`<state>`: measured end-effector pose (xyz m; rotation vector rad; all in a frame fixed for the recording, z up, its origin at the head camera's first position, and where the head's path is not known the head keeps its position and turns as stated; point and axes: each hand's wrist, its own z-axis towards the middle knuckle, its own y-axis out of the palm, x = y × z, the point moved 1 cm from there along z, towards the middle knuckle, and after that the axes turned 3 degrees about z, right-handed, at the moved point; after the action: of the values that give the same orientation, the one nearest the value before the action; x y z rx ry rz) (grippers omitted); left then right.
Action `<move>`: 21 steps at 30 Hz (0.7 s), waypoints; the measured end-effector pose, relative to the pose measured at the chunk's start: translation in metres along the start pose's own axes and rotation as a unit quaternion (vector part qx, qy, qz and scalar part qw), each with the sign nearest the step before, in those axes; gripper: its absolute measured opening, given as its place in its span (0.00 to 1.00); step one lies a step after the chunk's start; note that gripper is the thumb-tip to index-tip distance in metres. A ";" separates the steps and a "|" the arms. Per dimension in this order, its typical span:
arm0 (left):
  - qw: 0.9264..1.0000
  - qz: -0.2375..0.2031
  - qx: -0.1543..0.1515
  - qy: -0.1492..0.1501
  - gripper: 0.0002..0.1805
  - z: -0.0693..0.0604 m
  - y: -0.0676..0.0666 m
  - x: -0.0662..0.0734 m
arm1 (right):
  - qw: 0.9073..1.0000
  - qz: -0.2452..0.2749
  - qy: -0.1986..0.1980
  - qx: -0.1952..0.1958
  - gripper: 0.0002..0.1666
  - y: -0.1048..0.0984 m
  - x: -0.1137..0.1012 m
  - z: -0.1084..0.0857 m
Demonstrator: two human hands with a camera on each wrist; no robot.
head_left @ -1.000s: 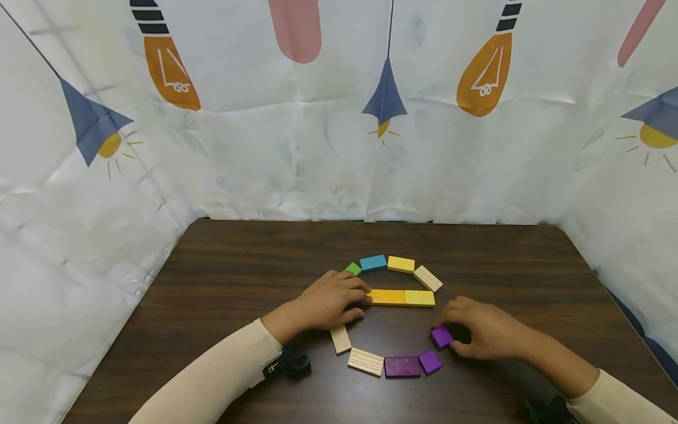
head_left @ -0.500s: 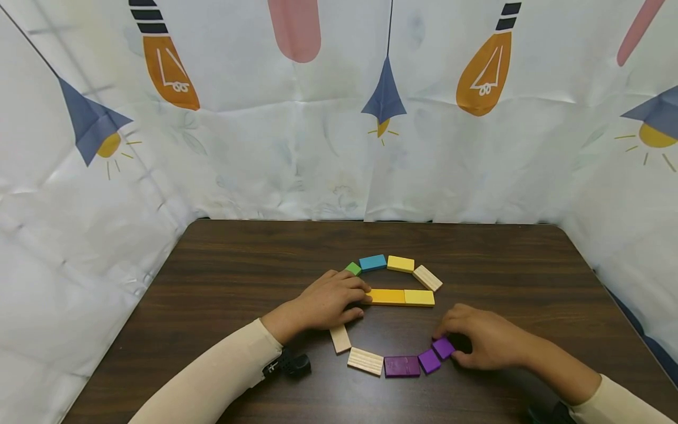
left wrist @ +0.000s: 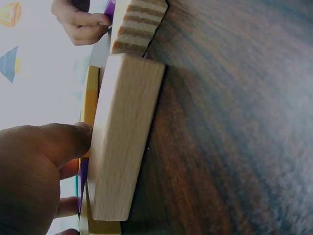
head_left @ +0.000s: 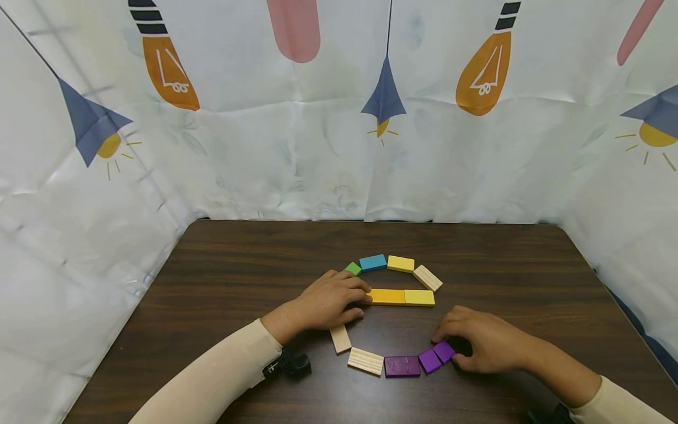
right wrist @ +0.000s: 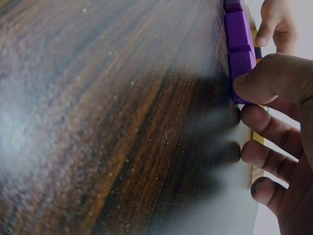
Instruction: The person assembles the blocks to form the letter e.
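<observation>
My right hand [head_left: 484, 340] pinches a small purple block [head_left: 444, 351] between thumb and fingers at the right end of a curved row. That block touches a second purple block [head_left: 429, 361], as the right wrist view also shows. My left hand [head_left: 327, 299] rests over the left side of the shape with fingers loosely spread, its fingertips at the left end of an orange block [head_left: 388, 297]. It hides several blocks from the head view. In the left wrist view, the thumb lies beside a plain wooden block [left wrist: 126, 139].
A dark purple block [head_left: 402, 367] and a ridged wooden block [head_left: 365, 361] continue the lower curve. Above are a green block [head_left: 353, 269], a blue block [head_left: 373, 262], a yellow block [head_left: 401, 264] and another ridged block [head_left: 427, 278]. All lie on the dark wooden table [head_left: 254, 253].
My right hand has moved down and slightly right with the small purple block, which now meets the neighbouring purple one. My left hand has stayed in place.
</observation>
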<state>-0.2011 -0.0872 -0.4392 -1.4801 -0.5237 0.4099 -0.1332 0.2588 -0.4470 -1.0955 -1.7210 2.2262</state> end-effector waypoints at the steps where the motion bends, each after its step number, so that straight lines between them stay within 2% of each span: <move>1: 1.000 0.000 -0.001 0.000 0.18 0.000 0.000 0.000 | 1.000 0.000 0.000 -0.001 0.25 0.000 0.000 0.000; 11: 1.000 0.005 -0.013 -0.007 0.19 0.001 -0.002 0.002 | 0.999 -0.005 0.040 -0.013 0.27 -0.002 -0.002 0.000; 21: 0.999 0.040 -0.009 -0.002 0.19 0.002 -0.004 0.005 | 0.999 -0.003 0.048 0.021 0.29 -0.008 0.002 -0.004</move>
<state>-0.1985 -0.0829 -0.4348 -1.5213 -0.4722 0.4720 -0.1347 0.2659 -0.4416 -1.1662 -1.6290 2.1591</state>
